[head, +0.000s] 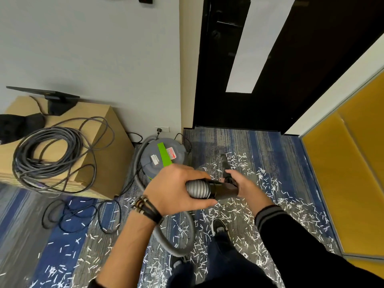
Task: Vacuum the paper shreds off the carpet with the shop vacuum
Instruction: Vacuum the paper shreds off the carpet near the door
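- Your left hand [176, 190] curls round the hose [197, 189], right hand [244, 185] round the black tube [225, 189].
- Vacuum [151, 163] label [171, 154] — too small to read.
- Shreds [261, 173] litter the carpet [291, 150].

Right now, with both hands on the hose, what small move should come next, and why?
Probably sweep the nozzle rightward into the thick shreds. The left hand grips the hose, the right hand the wand, and the carpet past the nozzle looks bare.

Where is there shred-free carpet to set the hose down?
Bare carpet runs along the black door, between shop vacuum and yellow panel. Another patch lies far left, along the cabinet. Paper shreds crowd the middle; thin cables sprawl beside the cabinet.
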Motion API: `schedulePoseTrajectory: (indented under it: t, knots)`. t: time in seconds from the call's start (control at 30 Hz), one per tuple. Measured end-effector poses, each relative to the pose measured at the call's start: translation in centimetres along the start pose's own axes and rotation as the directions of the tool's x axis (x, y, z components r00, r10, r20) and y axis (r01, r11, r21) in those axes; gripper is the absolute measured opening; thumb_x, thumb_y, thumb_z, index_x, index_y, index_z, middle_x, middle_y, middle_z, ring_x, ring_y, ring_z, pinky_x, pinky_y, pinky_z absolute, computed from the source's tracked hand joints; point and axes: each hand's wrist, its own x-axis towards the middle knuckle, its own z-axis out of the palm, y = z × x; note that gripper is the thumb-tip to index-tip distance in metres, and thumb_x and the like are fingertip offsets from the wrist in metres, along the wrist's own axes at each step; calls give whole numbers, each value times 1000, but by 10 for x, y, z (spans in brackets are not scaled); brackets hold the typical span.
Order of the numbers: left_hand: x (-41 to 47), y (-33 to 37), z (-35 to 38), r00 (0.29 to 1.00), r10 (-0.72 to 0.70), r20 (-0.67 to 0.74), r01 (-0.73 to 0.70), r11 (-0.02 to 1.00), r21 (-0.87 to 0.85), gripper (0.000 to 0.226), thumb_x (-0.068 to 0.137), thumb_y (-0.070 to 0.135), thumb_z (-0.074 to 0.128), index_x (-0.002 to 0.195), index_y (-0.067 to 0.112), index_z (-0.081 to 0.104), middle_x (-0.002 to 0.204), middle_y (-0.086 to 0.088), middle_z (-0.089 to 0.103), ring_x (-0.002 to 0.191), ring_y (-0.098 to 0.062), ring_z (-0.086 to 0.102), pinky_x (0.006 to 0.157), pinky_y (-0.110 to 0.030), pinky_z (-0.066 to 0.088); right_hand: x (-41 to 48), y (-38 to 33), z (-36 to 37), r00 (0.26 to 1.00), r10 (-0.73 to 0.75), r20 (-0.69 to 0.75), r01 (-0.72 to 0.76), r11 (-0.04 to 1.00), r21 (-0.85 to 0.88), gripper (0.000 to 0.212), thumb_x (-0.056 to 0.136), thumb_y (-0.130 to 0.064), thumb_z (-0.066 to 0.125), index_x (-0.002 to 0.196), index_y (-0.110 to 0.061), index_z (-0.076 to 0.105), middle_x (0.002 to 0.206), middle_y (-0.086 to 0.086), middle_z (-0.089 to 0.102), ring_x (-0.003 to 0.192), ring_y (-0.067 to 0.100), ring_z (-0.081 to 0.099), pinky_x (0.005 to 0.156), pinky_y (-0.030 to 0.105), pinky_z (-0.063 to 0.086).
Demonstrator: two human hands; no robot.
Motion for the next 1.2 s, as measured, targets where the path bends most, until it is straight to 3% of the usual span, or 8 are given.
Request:
schedulePoseTrajectory:
  t: [0.17, 0.3, 0.53, 0.73, 0.9, 0.97, 1.13, 1.2]
  knots:
    - [6, -5, 14, 999, -37, -15, 36, 998, -44, 48, 75, 67, 80, 111, 35, 78, 88, 17, 75, 78, 3, 65, 76, -28, 57, -5, -12, -5, 998, 39, -44, -47, 975, -218, 26, 103, -31, 46, 91, -8, 51, 71, 6, 60, 42, 17, 59, 37, 21, 47]
    - [-9, 0, 3, 999, -7, -54, 2, 995, -99, 45, 74, 62, 85, 109, 34, 79, 88, 23, 74, 78, 9, 64, 76, -16, 54, -6, -1, 6, 998, 65, 7, -59, 945, -321, 26, 99, -36, 49, 91, -12, 52, 62, 1, 64, 47, 17, 61, 52, 26, 53]
    - [-22, 0, -18, 994, -4, -110, -13, 989, -150, 43, 75, 57, 88, 110, 33, 80, 94, 19, 77, 86, 1, 72, 78, -29, 59, -15, 12, 17, 997, 14, 76, 1, 980, -198, 22, 101, -31, 49, 105, -9, 50, 72, 6, 61, 51, 19, 62, 47, 28, 55]
    - [-10, -7, 1, 999, -8, -41, 5, 998, -67, 46, 76, 65, 81, 110, 36, 78, 89, 18, 76, 79, 2, 69, 75, -31, 59, 5, -1, 3, 1000, 11, -24, -12, 998, -61, 28, 102, -36, 49, 106, -8, 52, 74, 6, 62, 57, 19, 61, 48, 30, 54]
    - [-28, -15, 6, 995, -79, -63, 71, 989, -127, 44, 73, 64, 83, 104, 33, 79, 87, 17, 77, 80, 1, 70, 75, -32, 59, 6, 6, 16, 996, 81, -36, -87, 973, -216, 26, 102, -33, 47, 92, -10, 51, 75, 4, 61, 62, 19, 59, 57, 32, 54]
    - [-44, -22, -5, 988, -118, -97, 103, 983, -155, 45, 70, 63, 86, 103, 33, 80, 90, 20, 77, 83, 2, 72, 77, -33, 60, 3, 16, 32, 996, 87, -14, -88, 963, -256, 22, 103, -30, 47, 97, -9, 49, 78, 6, 60, 64, 20, 60, 50, 31, 54]
    - [-75, -24, -38, 975, -150, -167, 127, 982, -140, 43, 66, 60, 88, 99, 34, 81, 91, 23, 77, 82, 5, 72, 76, -28, 59, -14, 42, 73, 990, 112, 84, -88, 965, -247, 19, 102, -26, 44, 94, -9, 45, 81, 8, 55, 69, 21, 58, 46, 28, 56]
    - [-79, -18, -49, 974, -130, -184, 105, 985, -138, 41, 66, 59, 88, 95, 32, 81, 88, 22, 76, 79, 3, 72, 73, -26, 58, -19, 48, 83, 990, 83, 114, -56, 973, -225, 23, 103, -25, 41, 88, -9, 46, 81, 8, 55, 71, 21, 57, 54, 31, 56]
